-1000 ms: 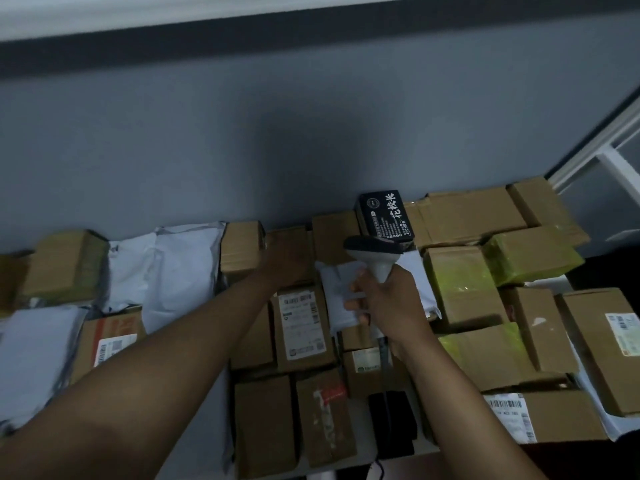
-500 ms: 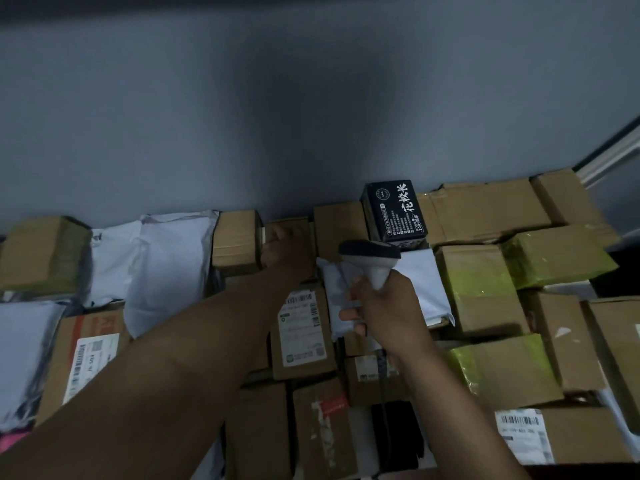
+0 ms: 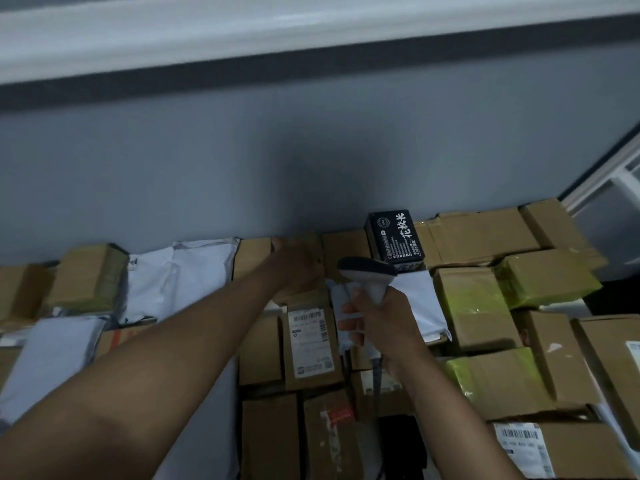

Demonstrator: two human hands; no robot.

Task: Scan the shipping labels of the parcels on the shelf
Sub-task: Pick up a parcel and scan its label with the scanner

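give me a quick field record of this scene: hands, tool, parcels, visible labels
left hand: reaching to a brown box at the back row by the wall, hold unclear
right hand: grips the scanner by its handle
scanner: head points toward the back row
parcels: brown boxes, white mailer bags, yellow-taped boxes, one black box
visible labels: labelled box between the arms; another label lower right
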